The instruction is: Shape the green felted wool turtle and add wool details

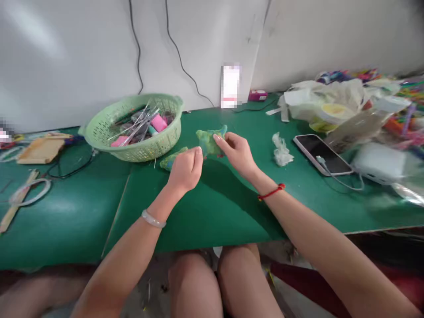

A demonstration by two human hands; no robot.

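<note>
My right hand [236, 152] pinches a small, soft-looking yellow-green piece [209, 140] with a pointed corner, held just above the green table. Close to the left end of this piece, my left hand [186, 170] is closed with its thumb on top. What its fingers grip is hidden. A second mottled green and blue piece [168, 161] shows behind my left hand, partly covered by it. I cannot tell whether the two pieces are joined.
A pale green plastic basket [142, 151] of tools and pink blocks stands behind my left hand. Crumpled clear plastic [281, 150] and a phone [323, 153] with a cable lie to the right, near piled bags [331, 101]. At left are a wooden tray [43, 149] and a wooden stick [18, 201].
</note>
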